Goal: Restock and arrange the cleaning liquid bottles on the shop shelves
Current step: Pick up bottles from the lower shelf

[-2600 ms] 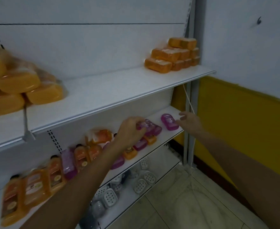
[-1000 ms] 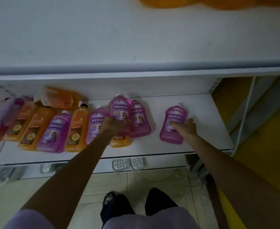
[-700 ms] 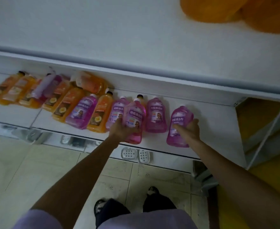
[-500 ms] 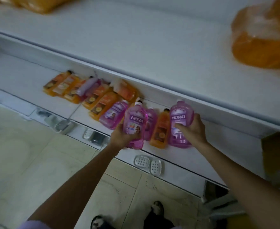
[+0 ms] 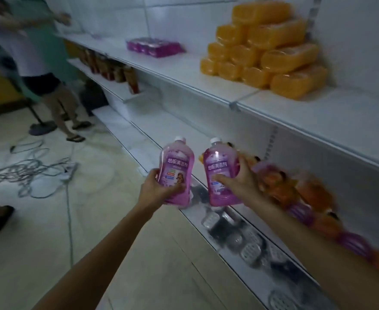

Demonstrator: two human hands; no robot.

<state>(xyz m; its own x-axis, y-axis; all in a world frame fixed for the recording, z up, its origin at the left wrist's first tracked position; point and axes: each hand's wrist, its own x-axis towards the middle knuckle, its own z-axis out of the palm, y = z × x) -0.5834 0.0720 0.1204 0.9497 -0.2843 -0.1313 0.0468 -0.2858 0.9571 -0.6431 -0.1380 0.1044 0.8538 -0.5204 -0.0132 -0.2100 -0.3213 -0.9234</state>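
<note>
My left hand (image 5: 156, 189) grips a pink cleaning liquid bottle (image 5: 176, 166) by its lower body, held upright in the air over the shelf's front edge. My right hand (image 5: 240, 182) grips a second pink bottle (image 5: 219, 168) right beside it, also upright, label facing me. Both have white caps. Behind my right forearm a blurred row of orange and purple bottles (image 5: 305, 198) lies on the middle shelf (image 5: 161, 128), running off to the right.
Stacked orange packs (image 5: 266, 54) and a purple pack (image 5: 152, 47) sit on the upper shelf. Soap dishes (image 5: 249, 249) lie on the bottom shelf. Another person (image 5: 38, 63) stands at the far left by the shelves. Tangled cables (image 5: 27, 173) cover the floor there.
Both hands have lifted their pink bottles off the middle shelf and hold them out in front. The view has swung left along the aisle, bringing the other person and the cables into sight.
</note>
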